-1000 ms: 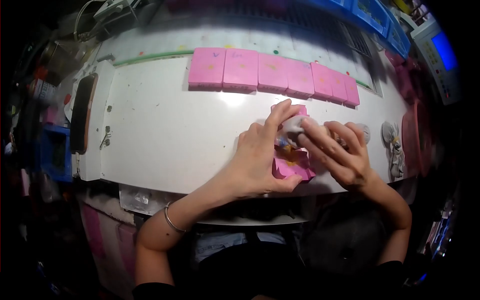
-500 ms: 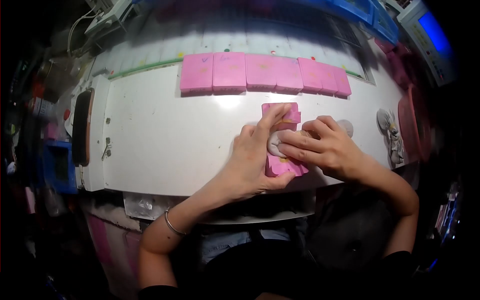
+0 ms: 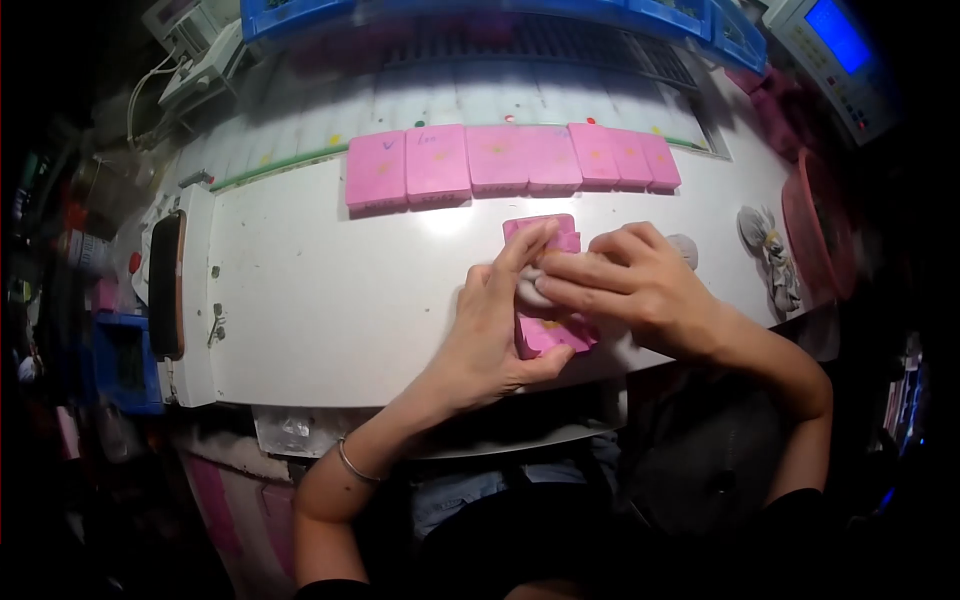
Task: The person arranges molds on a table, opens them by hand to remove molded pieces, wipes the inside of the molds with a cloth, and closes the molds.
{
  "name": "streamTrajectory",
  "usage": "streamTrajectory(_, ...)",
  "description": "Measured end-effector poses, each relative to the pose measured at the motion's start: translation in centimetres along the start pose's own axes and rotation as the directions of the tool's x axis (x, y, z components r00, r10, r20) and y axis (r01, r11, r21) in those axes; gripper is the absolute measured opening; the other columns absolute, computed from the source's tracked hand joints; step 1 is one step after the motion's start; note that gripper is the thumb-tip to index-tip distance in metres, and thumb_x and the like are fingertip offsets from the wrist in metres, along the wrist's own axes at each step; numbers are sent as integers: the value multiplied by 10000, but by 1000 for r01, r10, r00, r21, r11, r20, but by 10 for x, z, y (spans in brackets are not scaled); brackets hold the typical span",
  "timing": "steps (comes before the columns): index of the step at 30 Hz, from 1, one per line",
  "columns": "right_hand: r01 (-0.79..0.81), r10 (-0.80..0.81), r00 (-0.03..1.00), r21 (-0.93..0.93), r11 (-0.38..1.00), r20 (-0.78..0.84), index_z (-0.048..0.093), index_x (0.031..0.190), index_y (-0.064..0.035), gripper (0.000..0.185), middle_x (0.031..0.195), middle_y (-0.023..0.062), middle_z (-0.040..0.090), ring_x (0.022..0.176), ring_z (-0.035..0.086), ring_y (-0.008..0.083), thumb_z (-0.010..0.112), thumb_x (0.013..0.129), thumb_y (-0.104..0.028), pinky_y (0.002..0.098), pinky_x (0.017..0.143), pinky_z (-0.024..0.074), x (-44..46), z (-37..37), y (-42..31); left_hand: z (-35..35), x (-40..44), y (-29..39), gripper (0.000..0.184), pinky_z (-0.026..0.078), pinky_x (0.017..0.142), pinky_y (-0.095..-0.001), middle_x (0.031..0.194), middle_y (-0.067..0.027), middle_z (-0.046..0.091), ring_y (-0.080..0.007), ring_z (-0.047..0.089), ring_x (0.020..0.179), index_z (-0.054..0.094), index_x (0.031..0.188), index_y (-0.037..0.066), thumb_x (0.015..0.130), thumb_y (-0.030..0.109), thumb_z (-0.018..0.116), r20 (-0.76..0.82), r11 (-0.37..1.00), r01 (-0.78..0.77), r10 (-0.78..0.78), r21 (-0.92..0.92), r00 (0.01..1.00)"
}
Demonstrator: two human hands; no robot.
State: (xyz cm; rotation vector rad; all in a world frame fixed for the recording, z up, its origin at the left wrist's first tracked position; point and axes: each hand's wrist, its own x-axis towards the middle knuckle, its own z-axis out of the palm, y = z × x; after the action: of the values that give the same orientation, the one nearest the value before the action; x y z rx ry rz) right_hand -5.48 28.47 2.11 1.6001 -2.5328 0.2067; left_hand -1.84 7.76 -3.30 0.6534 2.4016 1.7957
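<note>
My left hand (image 3: 480, 325) is wrapped round a pink rubber mold (image 3: 545, 338), fingers at its far end and thumb at its near end. The mold lies opened out, with its inner faces mostly hidden by my hands. My right hand (image 3: 650, 295) pinches a whitish cloth pouch (image 3: 530, 290) and presses it onto the middle of the mold. Beyond my hands stands a row of several pink molds (image 3: 497, 160) with faint pen marks. Just right of my right hand is a pale round object (image 3: 684, 250), partly covered by the hand.
A phone (image 3: 167, 285) rests along the left ledge of the white table (image 3: 310, 300). To the right are a knotted grey cloth bundle (image 3: 768, 260) and a red basket (image 3: 818, 225). Blue bins (image 3: 650, 15) and a device with a blue screen (image 3: 838, 35) stand at the back.
The camera view has shifted slightly, so the table scene sits a little lower and further left. My right fingers have moved a little on the pouch; my left hand keeps its hold.
</note>
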Motion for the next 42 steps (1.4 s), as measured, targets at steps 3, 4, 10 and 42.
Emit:
streamTrajectory(3, -1, -3, 998, -61, 998, -61, 614, 1180, -160, 411, 1219, -34, 569, 855, 542, 179, 566, 772, -155, 330, 819, 417, -3, 13, -3, 0, -1, -1, 938, 361, 979, -434, 1351, -113, 431, -332, 457, 1059, 236, 1436, 156, 647, 199, 741, -13, 1000, 6, -7, -15, 1000)
streamTrajectory(4, 16, -25, 997, -130, 991, -69, 615, 1178, -163, 416, 1208, -40, 575, 842, 543, 176, 575, 765, -147, 324, 810, 418, -4, 17, -6, 0, -1, -2, 939, 363, 979, -432, 1355, -110, 425, -334, 455, 1060, 239, 1436, 159, 645, 197, 743, -12, 1000, -4, 3, -26, 1000)
streamTrajectory(10, -88, 89, 996, 98, 991, -1, 605, 1184, -173, 419, 1229, -31, 569, 850, 546, 189, 560, 769, -145, 330, 825, 417, -2, -6, -3, 1, -1, -1, 936, 365, 977, -430, 1334, -112, 446, -328, 448, 1065, 246, 1438, 168, 645, 197, 742, -15, 998, 15, -16, -57, 1000)
streamTrajectory(42, -78, 14, 964, -233, 969, -265, 623, 1176, -157, 410, 1262, -9, 577, 849, 539, 176, 603, 766, -153, 305, 771, 420, -36, 6, 9, 3, 1, -7, 815, 346, 970, -393, 1322, -175, 461, -307, 448, 1080, 288, 1431, 106, 714, 219, 660, -38, 996, -93, 93, 2, 995)
